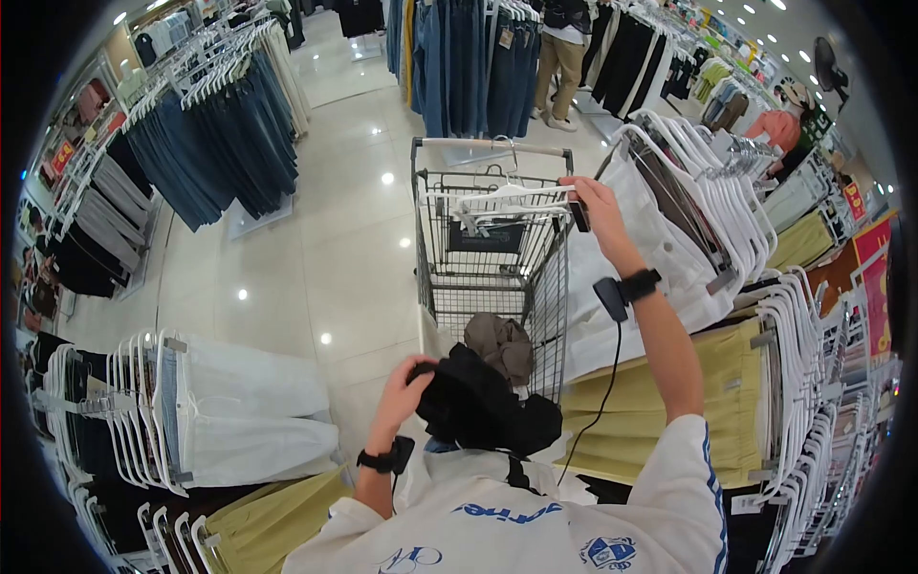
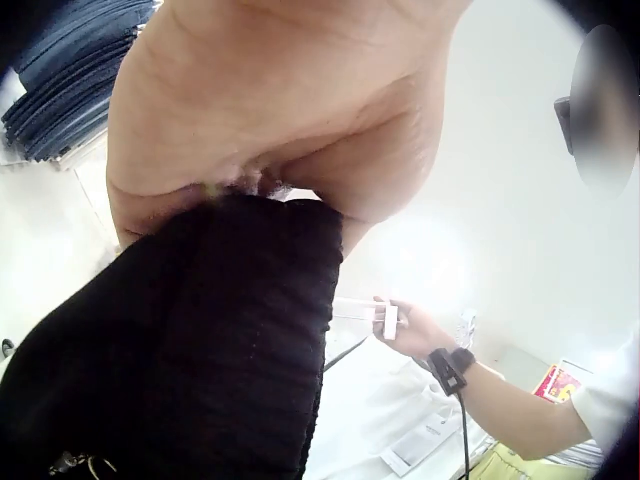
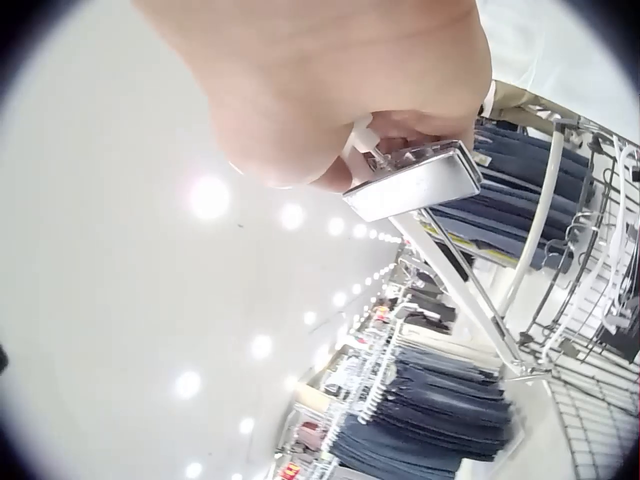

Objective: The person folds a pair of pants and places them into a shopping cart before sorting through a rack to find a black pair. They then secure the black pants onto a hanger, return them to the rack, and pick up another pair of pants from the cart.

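Note:
My left hand (image 1: 404, 387) grips a black garment (image 1: 488, 402) at its top edge, in front of my body. In the left wrist view the gathered waistband of this garment (image 2: 215, 340) hangs down from the fingers. My right hand (image 1: 601, 209) holds a white clip hanger (image 1: 516, 195) by one end, over the far part of the shopping cart (image 1: 568, 316). Close up in the right wrist view, a shiny clip (image 3: 415, 185) sits just below the fingers and thumb. A crumpled brown garment (image 1: 499, 346) lies in the cart beside the black one.
Racks with white trousers (image 1: 626, 249) and yellow-green trousers (image 1: 669, 402) stand close on the right. On the left hang more white trousers (image 1: 253, 411). Racks of jeans (image 1: 215, 139) stand farther off, and a person (image 1: 559, 67) is beyond the cart. Tiled floor (image 1: 354, 287) runs along the cart's left.

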`<state>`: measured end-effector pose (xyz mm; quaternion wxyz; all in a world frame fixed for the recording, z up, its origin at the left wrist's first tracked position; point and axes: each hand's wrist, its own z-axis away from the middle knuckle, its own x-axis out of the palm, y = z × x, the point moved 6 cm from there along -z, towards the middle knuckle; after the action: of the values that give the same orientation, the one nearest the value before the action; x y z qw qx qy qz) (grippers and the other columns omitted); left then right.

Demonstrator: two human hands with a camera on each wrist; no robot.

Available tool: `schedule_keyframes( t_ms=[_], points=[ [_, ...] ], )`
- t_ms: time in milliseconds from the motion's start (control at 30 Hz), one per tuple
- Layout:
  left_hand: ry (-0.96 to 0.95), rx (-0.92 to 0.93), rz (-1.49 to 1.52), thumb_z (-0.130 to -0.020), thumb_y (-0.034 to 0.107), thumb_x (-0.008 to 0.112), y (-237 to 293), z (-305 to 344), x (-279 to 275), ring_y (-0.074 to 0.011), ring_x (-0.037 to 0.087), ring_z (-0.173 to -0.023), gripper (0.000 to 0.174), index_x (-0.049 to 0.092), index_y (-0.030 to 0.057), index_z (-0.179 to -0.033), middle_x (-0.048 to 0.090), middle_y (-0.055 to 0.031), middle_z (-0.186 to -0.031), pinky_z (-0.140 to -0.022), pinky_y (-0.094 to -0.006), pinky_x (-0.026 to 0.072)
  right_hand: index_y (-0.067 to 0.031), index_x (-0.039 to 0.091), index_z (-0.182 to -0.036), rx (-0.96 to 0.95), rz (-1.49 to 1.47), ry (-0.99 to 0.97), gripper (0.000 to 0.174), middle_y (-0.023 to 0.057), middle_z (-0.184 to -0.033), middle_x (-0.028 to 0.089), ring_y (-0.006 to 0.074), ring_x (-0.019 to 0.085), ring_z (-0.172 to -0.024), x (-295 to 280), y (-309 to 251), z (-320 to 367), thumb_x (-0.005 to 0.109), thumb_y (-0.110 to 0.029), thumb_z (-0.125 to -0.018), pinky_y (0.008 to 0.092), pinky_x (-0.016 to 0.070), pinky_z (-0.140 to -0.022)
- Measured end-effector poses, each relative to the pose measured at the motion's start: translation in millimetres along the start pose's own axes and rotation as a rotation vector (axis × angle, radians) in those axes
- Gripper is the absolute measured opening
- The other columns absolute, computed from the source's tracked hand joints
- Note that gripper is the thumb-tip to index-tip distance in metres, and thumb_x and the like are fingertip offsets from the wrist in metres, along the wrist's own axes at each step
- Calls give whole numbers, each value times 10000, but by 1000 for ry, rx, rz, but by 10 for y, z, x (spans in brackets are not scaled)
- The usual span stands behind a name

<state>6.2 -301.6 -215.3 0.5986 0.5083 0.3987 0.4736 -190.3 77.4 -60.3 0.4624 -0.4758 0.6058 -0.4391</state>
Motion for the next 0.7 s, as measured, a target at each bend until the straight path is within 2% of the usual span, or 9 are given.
schedule_keyframes(
  t_ms=[133, 200, 233, 300, 333, 467, 533, 667, 700],
  points=[
    [3, 99, 42, -898, 9, 534, 305, -149, 71, -117, 563, -997, 261, 651, 32, -1130, 630, -20, -1035, -912, -251, 433, -1, 677, -1177, 100, -223, 86, 314, -33, -864, 583, 86, 536, -830, -138, -393, 1033, 523, -232, -1030, 229, 416, -762],
    [57, 91, 125, -904, -4, 489, 444, -232, 162, -86, 577, -929, 313, 648, 48, -1168, 618, 3, -988, -827, -225, 459, 5, 597, -1248, 125, -541, 108, 344, -18, -868, 520, 133, 490, -831, -241, -455, 1538, 515, -254, -1038, 272, 405, -760],
    [22, 106, 209, -892, -11, 497, 540, -288, 234, -89, 586, -911, 323, 648, 45, -1172, 616, -4, -993, -806, -229, 471, 5, 597, -1248, 128, -543, 128, 344, -18, -868, 520, 133, 490, -831, -301, -450, 1817, 515, -254, -1038, 272, 405, -760],
    [-42, 70, 358, -878, -27, 512, 722, -331, 407, -87, 579, -913, 331, 658, 40, -1167, 623, -2, -1023, -814, -228, 463, 40, 564, -1252, 68, -864, 79, 359, -1, -877, 517, 157, 471, -845, -371, -483, 2381, 499, -236, -1032, 287, 392, -776],
    [-87, 66, 417, -872, -28, 533, 801, -352, 503, -76, 561, -930, 323, 670, 44, -1155, 627, 2, -1056, -827, -223, 445, 30, 551, -1238, 84, -883, 192, 337, -5, -850, 476, 168, 428, -803, -451, -438, 2678, 477, -229, -1036, 313, 377, -751],
    [-179, 58, 405, -840, -45, 581, 1186, -361, 935, -80, 570, -968, 378, 650, 12, -1207, 631, -2, -1078, -853, -230, 451, 9, 552, -1209, 32, -1001, 339, 314, -16, -834, 437, 143, 403, -785, -639, -354, 3729, 459, -242, -1045, 287, 360, -718],
    [-245, 152, 378, -829, -35, 609, 1377, -333, 1187, -96, 580, -1032, 440, 634, 8, -1266, 642, -12, -1123, -906, -235, 446, 0, 548, -1205, 8, -1045, 438, 310, -20, -831, 425, 133, 395, -780, -694, -335, 4182, 449, -251, -1051, 278, 354, -710],
    [-434, 194, 302, -799, -59, 617, 1806, -56, 1692, -105, 592, -978, 503, 616, 13, -1297, 638, -12, -1095, -835, -230, 468, -15, 526, -1254, -75, -1050, 602, 316, -25, -855, 431, 113, 403, -789, -814, -327, 4923, 431, -249, -1065, 275, 369, -712],
    [-524, 204, 280, -781, -34, 632, 1859, 15, 1831, -112, 585, -1034, 523, 616, 9, -1302, 641, -19, -1148, -904, -239, 443, -12, 527, -1264, -112, -1101, 625, 316, -24, -856, 430, 113, 409, -794, -830, -334, 5070, 428, -238, -1066, 278, 378, -717]
  ],
)
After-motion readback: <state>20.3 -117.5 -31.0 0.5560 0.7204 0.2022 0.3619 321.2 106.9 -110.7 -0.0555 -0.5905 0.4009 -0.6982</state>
